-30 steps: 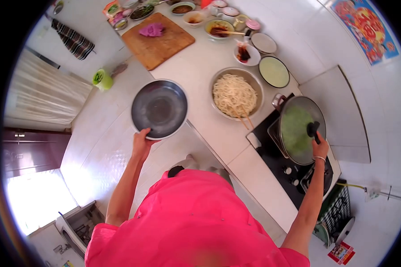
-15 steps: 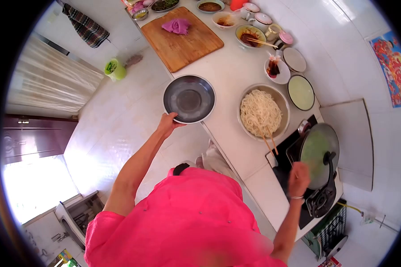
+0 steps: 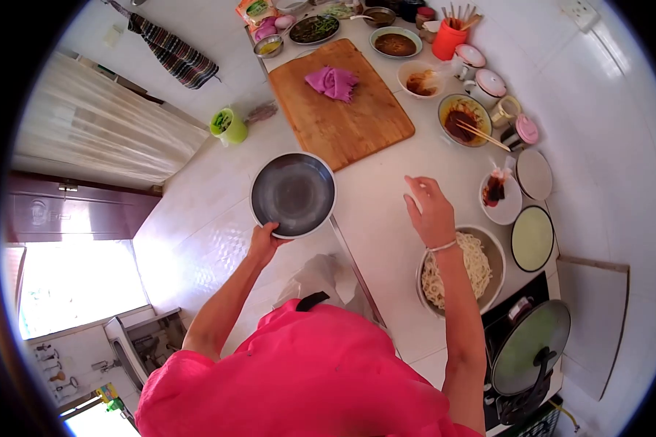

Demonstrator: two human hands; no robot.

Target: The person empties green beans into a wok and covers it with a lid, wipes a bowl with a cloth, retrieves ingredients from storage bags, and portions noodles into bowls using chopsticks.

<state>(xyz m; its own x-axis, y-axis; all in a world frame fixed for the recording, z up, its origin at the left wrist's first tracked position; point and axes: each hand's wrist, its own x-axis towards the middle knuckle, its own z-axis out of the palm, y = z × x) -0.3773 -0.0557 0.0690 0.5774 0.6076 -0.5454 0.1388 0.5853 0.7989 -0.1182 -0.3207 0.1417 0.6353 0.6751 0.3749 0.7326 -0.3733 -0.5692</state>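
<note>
My left hand [image 3: 267, 244] grips the near rim of a dark round bowl [image 3: 294, 194], thumb over the edge, beside the counter's front edge. My right hand [image 3: 431, 211] is held over the counter with its fingers apart and nothing in them. Just below it, a metal bowl of noodles [image 3: 474, 268] is partly covered by my right forearm. A lidded pan [image 3: 532, 346] rests on the black stove at the lower right. On the wooden cutting board [image 3: 342, 135] lies a crumpled purple cloth [image 3: 332, 83].
Along the wall stand a sauce bowl with chopsticks [image 3: 463, 120], a white bowl with a dark sauce bag [image 3: 501, 200], a pale green dish [image 3: 532, 239], lidded cups and a red utensil holder [image 3: 449, 41]. A green bin [image 3: 228, 127] is on the floor.
My right hand has let go of the pan lid's handle and moved from the stove across the noodle bowl. The view has shifted; my left hand still holds the dark bowl.
</note>
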